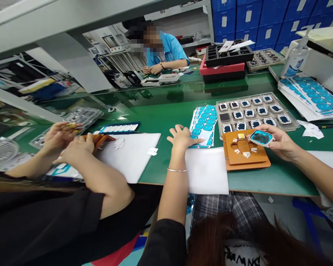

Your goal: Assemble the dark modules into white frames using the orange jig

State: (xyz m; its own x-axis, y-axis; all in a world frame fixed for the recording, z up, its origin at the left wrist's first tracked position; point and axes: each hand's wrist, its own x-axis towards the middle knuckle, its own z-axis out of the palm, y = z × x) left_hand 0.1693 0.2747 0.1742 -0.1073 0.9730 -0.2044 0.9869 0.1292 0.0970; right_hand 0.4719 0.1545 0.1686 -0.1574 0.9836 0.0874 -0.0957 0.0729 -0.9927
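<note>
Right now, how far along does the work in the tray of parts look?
The clear tray holds mostly blue-faced parts; one pocket looks plain dark. The right hand holds a blue-faced part above the orange jig. The left hand touches the blue sticker sheet, many stickers remaining.

Bright, even light from overhead fills the room, and the glossy green surface (166, 111) mirrors it in pale glare streaks and soft reflections along its far half, beyond the clear parts tray (256, 111). Shadows are faint and short, just small dark patches under the orange fixture (245, 157) near that tray. The wide lens bends straight lines hard toward the edges, so the grey beam (72, 18) far left of the tray curves and tilts, while the near hair and dark sleeves below the tray are soft and out of focus.
</note>
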